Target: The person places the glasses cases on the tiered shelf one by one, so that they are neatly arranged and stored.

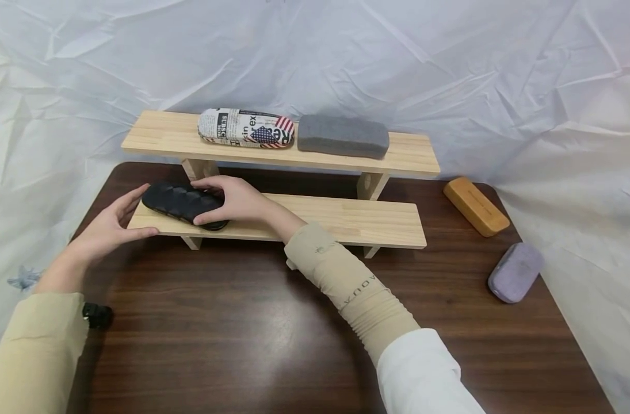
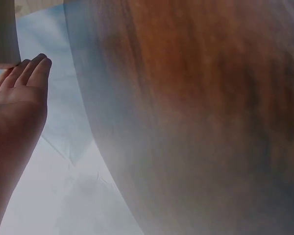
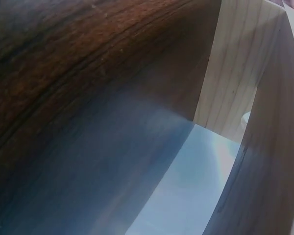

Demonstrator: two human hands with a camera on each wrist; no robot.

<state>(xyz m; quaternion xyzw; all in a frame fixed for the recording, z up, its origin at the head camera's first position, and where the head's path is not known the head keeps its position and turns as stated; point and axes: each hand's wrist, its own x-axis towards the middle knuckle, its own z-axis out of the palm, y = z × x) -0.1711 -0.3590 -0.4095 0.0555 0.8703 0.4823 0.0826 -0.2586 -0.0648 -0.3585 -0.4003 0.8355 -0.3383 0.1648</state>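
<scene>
A black glasses case (image 1: 177, 202) lies at the left end of the lower wooden shelf (image 1: 340, 218). My right hand (image 1: 237, 200) grips its right part from above, thumb on the near side and fingers on the far side. At the shelf's left end is my left hand (image 1: 105, 230), its fingers extended by the case's left tip and its thumb near the shelf's front edge. The left wrist view shows that left hand (image 2: 24, 93) with straight fingers against the shelf end (image 2: 4, 34). Whether its fingertips touch the case is unclear.
On the upper shelf (image 1: 159, 135) sit a newspaper-print glasses case (image 1: 246, 127) and a grey one (image 1: 343, 136). An orange case (image 1: 476, 206) and a purple case (image 1: 515, 273) lie at the right of the dark table (image 1: 216, 322). White sheeting (image 1: 315, 57) hangs behind.
</scene>
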